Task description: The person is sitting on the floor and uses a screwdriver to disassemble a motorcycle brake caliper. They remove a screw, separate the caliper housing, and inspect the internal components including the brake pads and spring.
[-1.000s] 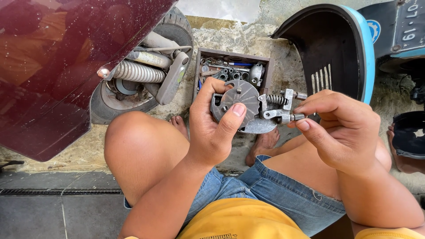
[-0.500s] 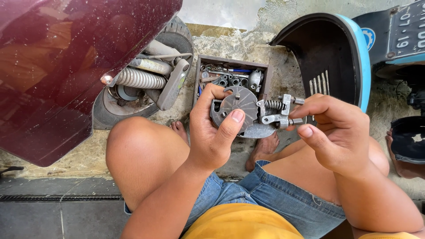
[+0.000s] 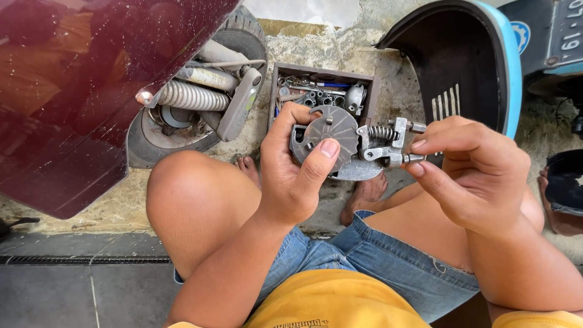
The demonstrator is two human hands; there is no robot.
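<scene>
Landmark = toolbox (image 3: pixel 368 97), a small brown box of sockets and metal bits sitting on the rough concrete. Far left of it: maroon scooter panel (image 3: pixel 73 91), glossy, filling the top-left corner. Between panel and toolbox: rear wheel (image 3: pixel 159 141) with a ribbed grey hose (image 3: pixel 193 96) and a chrome arm lying across it. Just below the toolbox and overlapping its front edge in view: left hand (image 3: pixel 291 176) wrapped around a round grey metal disc (image 3: pixel 331 130), thumb pressed on the disc face, fingers curled behind the rim, so clamped on the disc. Attached to the disc's right side, still in front of the toolbox's lower right corner: a silver bracket (image 3: pixel 384 146) with a coil spring and a protruding bolt. Right of the toolbox: right hand (image 3: pixel 480 176), thumb and forefinger pinched together on the bracket's bolt end; other fingers curled. Whole part is held in the air above the bare feet (image 3: pixel 364 197) and knees, not resting on anything. Up and right of the toolbox: black scooter cover with blue edge (image 3: pixel 513 67), standing on the ground. Person squats in denim shorts (image 3: pixel 388 267), yellow shirt at bottom edge
</scene>
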